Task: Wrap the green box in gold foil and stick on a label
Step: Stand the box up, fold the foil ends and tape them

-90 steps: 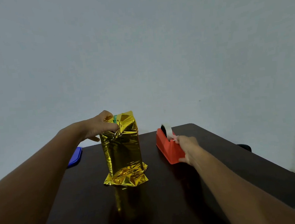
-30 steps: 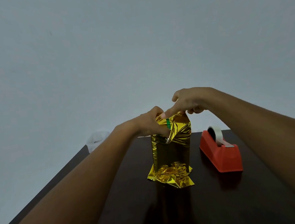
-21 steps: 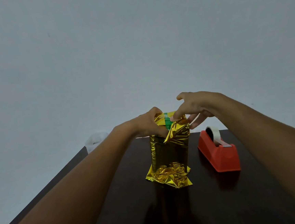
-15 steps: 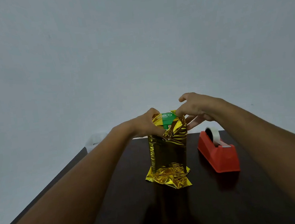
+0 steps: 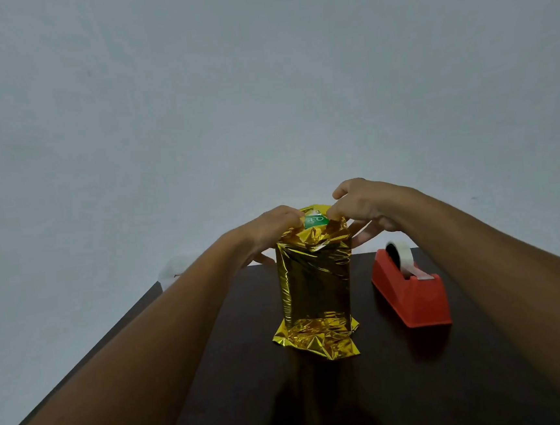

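The green box (image 5: pixel 315 221) stands upright on the dark table, wrapped in crinkled gold foil (image 5: pixel 315 280) that flares out loose at its base. Only a green patch with white letters shows at the top. My left hand (image 5: pixel 275 228) pinches the foil at the top left edge. My right hand (image 5: pixel 362 205) pinches the foil at the top right edge, with its lower fingers behind the box. No label is in view.
A red tape dispenser (image 5: pixel 410 289) with a white tape roll (image 5: pixel 401 259) stands to the right of the box. The dark table (image 5: pixel 405 387) has its left edge running diagonally. A pale object (image 5: pixel 172 272) sits past the table's far left corner.
My right hand left the tape dispenser and came to the top of the box. Both hands pulled the top foil apart, uncovering more of the green box top.
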